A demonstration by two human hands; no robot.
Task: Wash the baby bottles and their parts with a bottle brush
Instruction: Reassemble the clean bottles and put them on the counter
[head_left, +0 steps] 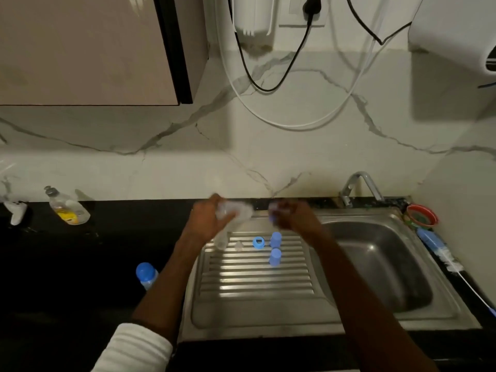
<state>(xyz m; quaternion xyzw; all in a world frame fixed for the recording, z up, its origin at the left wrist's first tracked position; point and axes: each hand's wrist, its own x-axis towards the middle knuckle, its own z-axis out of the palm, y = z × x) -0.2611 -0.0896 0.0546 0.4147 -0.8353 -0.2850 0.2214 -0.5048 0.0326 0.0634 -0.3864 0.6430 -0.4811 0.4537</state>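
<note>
We hold a clear baby bottle point(233, 214) in our left hand point(208, 220), fingers wrapped round its body, above the far edge of the ribbed draining board point(255, 280). Our right hand point(294, 217) is up beside it, fingers curled round something small with a blue-violet tint point(273, 210); motion blur keeps us from telling whether that is the bottle's collar or its teat.

We judge this to be the taking-apart step, before any scrubbing. On the draining board lie a blue screw ring point(258, 242), two blue caps point(275, 239) point(275, 256) and a small clear teat point(238, 246). Left of the board, on the dark counter, another bottle with a blue cap point(146, 275) is not yet dismantled. The bottle brush point(440, 252) lies untouched on the counter beyond the sink basin point(375, 264), right of the board, and the dish soap point(67, 208) stands well to the left.

Next we would need to set the loose part down among the others on the board, then reach across the basin for the brush.
</note>
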